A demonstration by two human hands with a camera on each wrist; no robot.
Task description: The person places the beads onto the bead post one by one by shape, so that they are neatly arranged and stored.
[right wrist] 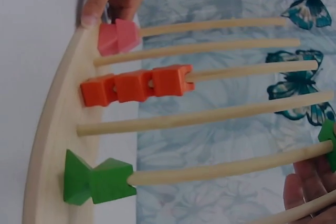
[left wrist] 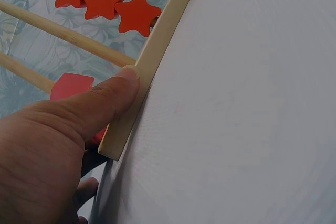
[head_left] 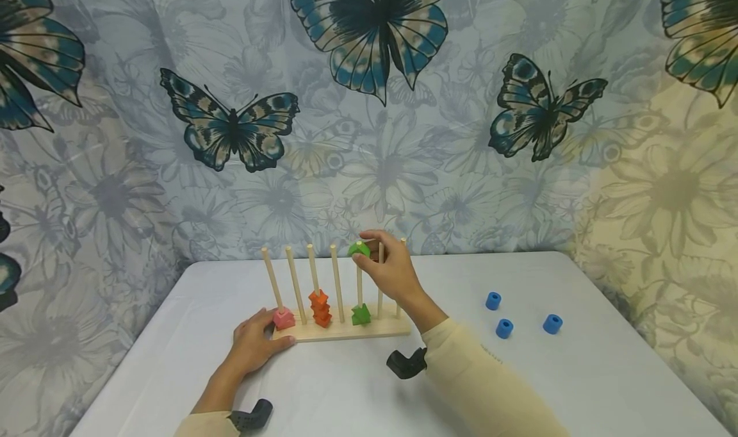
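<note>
My left hand (head_left: 252, 344) grips the left end of a wooden peg stand (head_left: 352, 334), its thumb (left wrist: 118, 85) pressed on the front edge of the base. My right hand (head_left: 393, 270) pinches a green bead (head_left: 361, 250) at the top of a peg right of the middle; the peg's tip shows through the bead. Two green beads (right wrist: 100, 179) sit at the bottom of that same peg. Three orange star beads (head_left: 320, 309) are stacked on another peg. Beside my left fingers, pink beads (head_left: 284, 319) rest at the foot of the leftmost peg.
Three blue cylinder beads (head_left: 504, 328) lie apart on the white table (head_left: 605, 386), right of the stand. Several upright pegs (head_left: 337, 283) rise from the base, some bare. A butterfly-patterned cloth (head_left: 392, 187) hangs behind the table.
</note>
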